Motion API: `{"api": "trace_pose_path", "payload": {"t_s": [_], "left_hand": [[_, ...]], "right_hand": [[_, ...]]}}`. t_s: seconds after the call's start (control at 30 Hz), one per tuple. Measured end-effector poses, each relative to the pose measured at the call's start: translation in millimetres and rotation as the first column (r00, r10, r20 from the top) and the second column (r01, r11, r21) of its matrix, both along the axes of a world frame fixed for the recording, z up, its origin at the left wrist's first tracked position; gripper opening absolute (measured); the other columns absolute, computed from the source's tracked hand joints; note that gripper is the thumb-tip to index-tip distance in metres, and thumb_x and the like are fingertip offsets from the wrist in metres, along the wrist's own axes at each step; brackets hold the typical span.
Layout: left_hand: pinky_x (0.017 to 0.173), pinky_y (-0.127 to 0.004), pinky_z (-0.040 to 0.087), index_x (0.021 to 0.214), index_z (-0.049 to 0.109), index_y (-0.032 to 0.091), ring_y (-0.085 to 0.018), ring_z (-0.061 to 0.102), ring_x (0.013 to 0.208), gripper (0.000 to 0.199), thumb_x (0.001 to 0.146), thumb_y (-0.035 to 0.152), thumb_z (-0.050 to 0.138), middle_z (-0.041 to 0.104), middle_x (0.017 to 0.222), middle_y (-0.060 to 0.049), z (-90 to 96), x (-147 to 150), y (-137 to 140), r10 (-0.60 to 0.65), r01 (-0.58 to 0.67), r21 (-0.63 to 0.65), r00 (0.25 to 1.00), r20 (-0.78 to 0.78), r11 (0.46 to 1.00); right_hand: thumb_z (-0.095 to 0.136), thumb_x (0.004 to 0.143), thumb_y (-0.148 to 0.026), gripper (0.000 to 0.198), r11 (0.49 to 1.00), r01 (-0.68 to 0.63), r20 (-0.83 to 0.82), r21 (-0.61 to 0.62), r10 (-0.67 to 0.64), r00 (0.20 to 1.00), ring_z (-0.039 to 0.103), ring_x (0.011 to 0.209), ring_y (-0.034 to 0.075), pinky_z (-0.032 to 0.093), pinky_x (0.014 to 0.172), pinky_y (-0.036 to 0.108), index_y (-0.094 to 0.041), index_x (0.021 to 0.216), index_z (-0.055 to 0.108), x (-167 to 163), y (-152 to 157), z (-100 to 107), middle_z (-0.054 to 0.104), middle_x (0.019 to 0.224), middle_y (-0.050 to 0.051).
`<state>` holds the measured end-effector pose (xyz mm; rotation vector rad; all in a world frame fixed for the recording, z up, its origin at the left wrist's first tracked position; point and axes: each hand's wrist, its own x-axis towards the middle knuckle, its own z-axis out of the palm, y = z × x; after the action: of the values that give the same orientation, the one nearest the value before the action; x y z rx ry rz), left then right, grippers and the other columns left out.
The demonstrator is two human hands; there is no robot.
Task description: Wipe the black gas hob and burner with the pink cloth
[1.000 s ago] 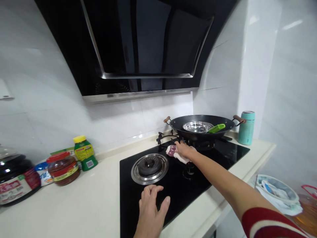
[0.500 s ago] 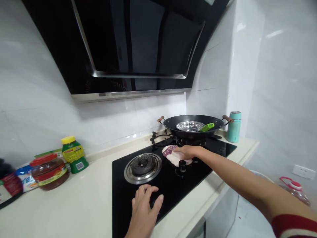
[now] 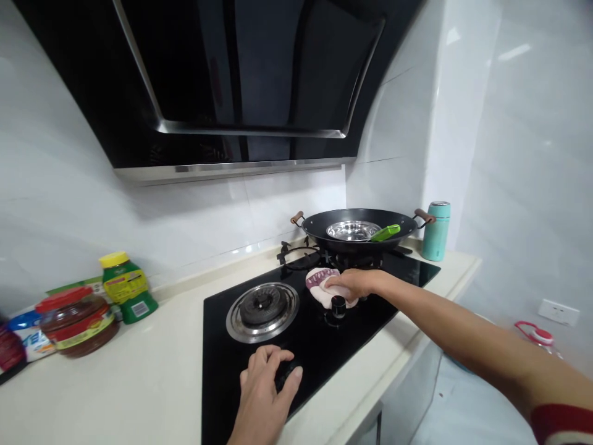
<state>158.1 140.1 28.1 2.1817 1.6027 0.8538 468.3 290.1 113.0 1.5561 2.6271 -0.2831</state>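
Observation:
On the black glass gas stove (image 3: 278, 346), my right hand (image 3: 354, 283) grips a pinkish-white cloth (image 3: 319, 295) with a purple patterned part. The cloth lies bunched on the glass between the two burners, right behind a black stove knob (image 3: 338, 306). At the stove's near left part, my left hand (image 3: 266, 386) has its thumb and fingers curled around another stove knob (image 3: 284, 373), which is mostly hidden by them. Just beyond the left hand is the bare left burner (image 3: 263, 312) with its round metal ring.
A wok (image 3: 319, 230) holding a metal bowl (image 3: 349, 231) and a green-handled utensil (image 3: 385, 233) sits over the right burner. Beside it stands a turquoise flask (image 3: 435, 233). A green bottle (image 3: 132, 293) and a red-lidded jar (image 3: 78, 327) are at left. The range hood (image 3: 259, 80) hangs above.
My view has shifted slightly to the right. My left hand's fingers now sit around the knob, more of which shows. The right hand keeps the cloth close to the same spot.

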Motion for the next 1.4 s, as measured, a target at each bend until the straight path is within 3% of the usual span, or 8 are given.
{"api": "trace_pose_path", "payload": {"t_s": [0.3,0.47,0.67,0.87,1.07,1.17,1.3,1.4], "left_hand": [[0.098,-0.051,0.038,0.108,0.067,0.032,-0.029,0.054,0.113,0.030,0.093,0.050,0.049,0.061,0.118,-0.005,2.1,3.5,-3.1,-0.030,0.031,0.013,0.998,-0.047,0.999],[0.098,-0.051,0.039,0.108,0.067,0.032,-0.029,0.054,0.114,0.027,0.092,0.047,0.051,0.061,0.117,-0.004,1.6,4.9,-4.8,-0.022,0.024,0.033,0.999,-0.048,0.999],[0.101,-0.054,0.039,0.118,0.063,0.031,-0.030,0.054,0.118,0.033,0.091,0.046,0.052,0.061,0.122,-0.005,-0.4,3.6,-1.9,0.034,-0.034,0.019,0.999,0.019,0.999],[0.111,-0.056,0.036,0.131,0.055,0.026,-0.030,0.048,0.128,0.047,0.092,0.053,0.050,0.054,0.129,-0.010,-13.7,-3.6,9.6,0.080,-0.104,0.089,0.968,0.240,0.991],[0.115,-0.060,0.034,0.126,0.057,0.023,-0.031,0.049,0.127,0.054,0.089,0.061,0.050,0.054,0.124,-0.011,-18.3,-8.5,19.8,0.085,-0.139,0.127,0.929,0.360,0.982],[0.114,-0.059,0.036,0.124,0.058,0.022,-0.031,0.050,0.125,0.056,0.087,0.063,0.049,0.054,0.123,-0.011,-17.0,-11.3,22.5,0.094,-0.145,0.110,0.924,0.371,0.983],[0.115,-0.059,0.034,0.127,0.056,0.021,-0.032,0.048,0.127,0.062,0.087,0.067,0.047,0.052,0.125,-0.012,-19.0,-15.4,26.0,0.139,-0.190,0.109,0.922,0.362,0.976],[0.117,-0.060,0.032,0.129,0.055,0.021,-0.033,0.049,0.127,0.066,0.086,0.069,0.047,0.051,0.127,-0.012,-19.0,-18.1,27.8,0.162,-0.221,0.124,0.916,0.366,0.967]], "right_hand": [[0.079,0.066,-0.027,0.073,0.994,0.076,-0.027,0.077,-0.074,0.997,0.065,0.113,0.030,0.047,0.091,0.033,-0.033,0.136,0.060,-18.7,17.6,-11.4,0.067,0.127,0.006],[0.082,0.068,-0.035,0.068,0.990,0.114,-0.025,0.079,-0.113,0.993,0.061,0.123,0.031,0.048,0.096,0.032,-0.032,0.133,0.063,-52.7,41.9,-14.0,0.064,0.137,0.005],[0.062,0.094,-0.049,0.044,0.993,0.113,0.014,0.032,-0.113,0.993,0.063,0.113,0.024,0.050,0.099,0.049,-0.019,0.126,0.062,-99.6,58.0,-10.8,0.064,0.130,0.010],[0.069,0.078,-0.062,0.075,0.999,0.010,-0.022,0.047,-0.009,1.000,0.064,0.115,0.034,0.050,0.095,0.044,-0.020,0.139,0.058,-111.0,14.2,-18.1,0.067,0.129,0.015],[0.064,0.077,-0.072,0.067,0.996,-0.053,-0.108,0.068,0.061,0.992,0.061,0.120,0.035,0.048,0.097,0.045,-0.029,0.128,0.066,-116.3,-37.6,-25.5,0.067,0.129,0.012],[0.053,0.084,-0.073,0.064,0.992,0.060,-0.192,0.115,-0.037,0.981,0.050,0.132,0.041,0.043,0.104,0.054,-0.023,0.122,0.069,-121.4,-41.4,-30.4,0.051,0.148,0.018],[0.055,0.084,-0.071,0.082,0.974,0.142,-0.293,0.176,-0.086,0.952,0.022,0.148,0.048,0.027,0.115,0.060,-0.012,0.141,0.055,-129.8,-44.4,-42.7,0.014,0.167,0.020],[0.052,0.084,-0.072,0.086,0.980,0.123,-0.341,0.156,-0.064,0.938,0.023,0.147,0.047,0.029,0.114,0.058,-0.013,0.147,0.047,-129.0,-57.9,-51.6,0.018,0.166,0.019]]}}
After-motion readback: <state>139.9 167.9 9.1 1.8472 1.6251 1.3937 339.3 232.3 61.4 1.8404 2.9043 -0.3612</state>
